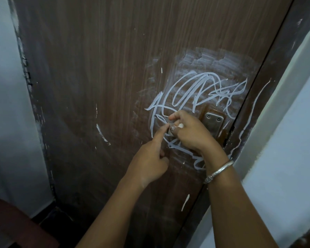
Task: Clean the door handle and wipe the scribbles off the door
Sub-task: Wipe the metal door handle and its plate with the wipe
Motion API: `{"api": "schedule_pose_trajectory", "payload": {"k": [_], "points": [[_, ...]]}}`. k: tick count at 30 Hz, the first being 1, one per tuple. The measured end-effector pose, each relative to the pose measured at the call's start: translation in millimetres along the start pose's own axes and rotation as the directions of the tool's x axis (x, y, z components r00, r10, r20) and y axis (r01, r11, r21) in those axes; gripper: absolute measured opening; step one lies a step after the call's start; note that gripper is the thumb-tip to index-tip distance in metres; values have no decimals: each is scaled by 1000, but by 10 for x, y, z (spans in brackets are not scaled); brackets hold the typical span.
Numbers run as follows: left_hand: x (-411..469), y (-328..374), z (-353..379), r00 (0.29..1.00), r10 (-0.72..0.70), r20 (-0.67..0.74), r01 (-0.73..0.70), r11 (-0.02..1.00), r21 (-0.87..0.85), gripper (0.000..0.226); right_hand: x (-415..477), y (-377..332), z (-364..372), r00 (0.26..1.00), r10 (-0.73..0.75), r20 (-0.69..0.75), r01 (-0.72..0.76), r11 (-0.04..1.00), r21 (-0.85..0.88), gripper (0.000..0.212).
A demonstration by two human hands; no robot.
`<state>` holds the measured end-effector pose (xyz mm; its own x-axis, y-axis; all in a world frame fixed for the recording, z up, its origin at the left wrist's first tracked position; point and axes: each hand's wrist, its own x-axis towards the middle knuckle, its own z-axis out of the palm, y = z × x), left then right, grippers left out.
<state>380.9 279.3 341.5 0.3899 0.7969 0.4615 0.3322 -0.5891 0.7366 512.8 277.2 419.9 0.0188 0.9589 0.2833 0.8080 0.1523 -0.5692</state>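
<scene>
White scribbles [200, 92] loop across the brown door [97, 77], above and around the handle. The handle's metal plate [213, 122] shows by the door's right edge. The lever itself is almost hidden under my right hand [191, 133], which is closed around it; only its grey tip [170, 131] peeks out. A small white piece [180, 125] is pinched between that hand's fingers. My left hand [149, 161] holds nothing. Its index finger is stretched out and touches the lever's tip, and its other fingers are curled.
A smeared white haze [213, 59] covers the door above the scribbles. The dark door frame [268, 90] and a pale wall [293, 122] stand at the right, another pale wall [5, 104] at the left. A dark red seat [13, 222] sits at the bottom left.
</scene>
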Motion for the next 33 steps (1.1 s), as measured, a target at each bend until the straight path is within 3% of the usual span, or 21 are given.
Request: {"api": "schedule_pose_trajectory", "payload": {"k": [5, 13, 22, 33], "points": [[-13, 34, 54, 1000, 2, -3, -2, 1000, -15, 95, 10, -13, -36, 1000, -15, 13, 14, 998, 69, 17], [-11, 62, 107, 999, 39, -24, -39, 999, 1, 101, 36, -47, -6, 1000, -23, 7, 24, 997, -71, 15], [13, 81, 101, 1000, 1, -20, -1, 1000, -15, 95, -2, 54, 77, 979, -121, -167, 57, 937, -344, 8], [52, 143, 118, 996, -46, -72, 49, 998, 34, 87, -31, 47, 99, 958, -197, -211, 106, 919, -379, 13]]}}
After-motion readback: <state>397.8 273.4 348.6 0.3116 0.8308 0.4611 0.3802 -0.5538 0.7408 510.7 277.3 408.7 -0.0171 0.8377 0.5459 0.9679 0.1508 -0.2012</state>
